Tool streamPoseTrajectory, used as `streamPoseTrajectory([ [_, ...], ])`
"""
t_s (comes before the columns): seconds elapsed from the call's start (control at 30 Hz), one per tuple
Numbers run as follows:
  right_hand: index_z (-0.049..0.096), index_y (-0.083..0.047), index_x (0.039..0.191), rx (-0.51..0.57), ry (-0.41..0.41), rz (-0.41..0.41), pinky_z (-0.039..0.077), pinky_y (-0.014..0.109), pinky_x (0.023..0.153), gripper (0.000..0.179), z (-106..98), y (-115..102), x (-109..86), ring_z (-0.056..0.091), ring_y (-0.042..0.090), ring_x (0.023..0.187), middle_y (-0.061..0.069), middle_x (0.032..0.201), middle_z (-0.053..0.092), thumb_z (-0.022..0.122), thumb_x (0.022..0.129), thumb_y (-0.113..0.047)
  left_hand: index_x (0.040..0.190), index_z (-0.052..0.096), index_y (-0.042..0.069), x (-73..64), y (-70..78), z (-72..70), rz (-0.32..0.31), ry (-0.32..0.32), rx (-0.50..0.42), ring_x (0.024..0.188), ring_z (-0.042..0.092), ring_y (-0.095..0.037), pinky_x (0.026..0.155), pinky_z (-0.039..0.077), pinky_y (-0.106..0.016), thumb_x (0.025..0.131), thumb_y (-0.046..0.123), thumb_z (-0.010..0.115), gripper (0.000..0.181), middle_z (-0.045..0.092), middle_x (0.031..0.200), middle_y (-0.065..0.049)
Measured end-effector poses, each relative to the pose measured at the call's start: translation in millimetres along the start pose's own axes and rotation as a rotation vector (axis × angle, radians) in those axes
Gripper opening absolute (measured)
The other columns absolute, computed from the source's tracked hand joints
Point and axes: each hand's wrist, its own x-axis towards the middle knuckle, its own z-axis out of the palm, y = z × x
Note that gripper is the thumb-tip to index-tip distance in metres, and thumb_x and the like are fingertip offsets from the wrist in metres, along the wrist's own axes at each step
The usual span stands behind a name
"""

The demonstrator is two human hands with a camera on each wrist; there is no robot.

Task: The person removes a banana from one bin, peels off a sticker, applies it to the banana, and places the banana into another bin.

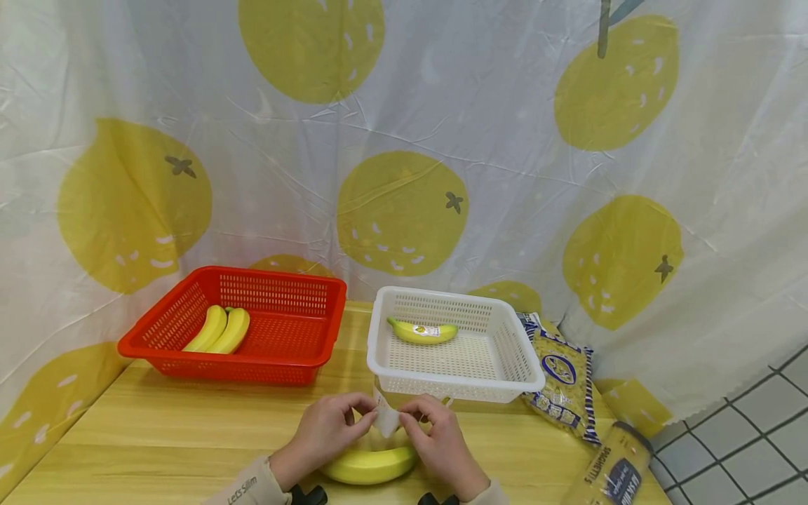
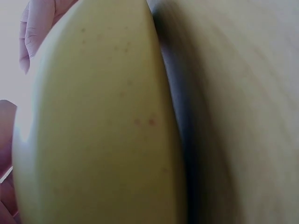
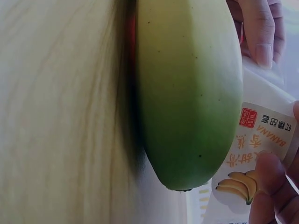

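Note:
Above a yellow banana [image 1: 369, 468] on the table, both hands hold a small white banana sticker sheet [image 1: 387, 419] between them. The left hand [image 1: 328, 431] pinches its left side with thumb and forefinger. On the other side, the right hand [image 1: 438, 435] pinches the right edge. Printed bananas and orange lettering show on the sticker sheet [image 3: 257, 154] in the right wrist view. There the real banana [image 3: 191, 93] has a greenish tip, and in the left wrist view its speckled peel [image 2: 103, 116] hides much of the fingers.
A red basket [image 1: 303, 356] with two bananas [image 1: 217, 330] stands at the back left. Beside it, a white basket [image 1: 454, 386] holds one banana with a label [image 1: 424, 332]. Right of that lie a pasta bag [image 1: 562, 375] and a spaghetti container [image 1: 612, 466]. A lemon-print curtain [image 1: 505, 196] hangs behind.

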Motion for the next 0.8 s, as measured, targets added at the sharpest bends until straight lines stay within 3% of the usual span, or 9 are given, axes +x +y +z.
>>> streamPoseTrajectory([
  [0.37, 0.072, -0.019, 0.097, -0.011, 0.020, -0.030, 0.054, 0.033, 0.071, 0.008, 0.3, 4.3, -0.8, 0.060, 0.002, 0.081, -0.014, 0.091, 0.067, 0.071, 0.097, -0.011, 0.090, 0.075, 0.031, -0.4, -3.1, 0.1, -0.021, 0.012, 0.010, 0.057, 0.047, 0.008, 0.051, 0.041, -0.017, 0.087, 0.018, 0.082, 0.015, 0.068, 0.079, 0.023],
  [0.67, 0.073, -0.014, 0.097, 0.000, 0.056, -0.110, 0.053, 0.032, 0.068, 0.008, 0.1, 3.1, -0.6, 0.061, 0.009, 0.080, -0.004, 0.090, 0.071, 0.071, 0.097, -0.006, 0.089, 0.075, 0.030, 0.1, -4.3, 0.2, -0.016, 0.016, -0.007, 0.057, 0.047, 0.008, 0.051, 0.042, -0.017, 0.087, 0.018, 0.083, 0.014, 0.069, 0.080, 0.023],
  [0.8, 0.073, -0.014, 0.097, 0.008, 0.052, -0.094, 0.053, 0.031, 0.068, 0.008, -0.1, 2.4, -0.6, 0.061, 0.009, 0.080, -0.005, 0.091, 0.071, 0.071, 0.097, -0.007, 0.089, 0.075, 0.031, 0.1, -5.6, 0.7, -0.023, 0.012, -0.007, 0.057, 0.047, 0.007, 0.051, 0.042, -0.018, 0.087, 0.018, 0.083, 0.014, 0.070, 0.080, 0.023],
])
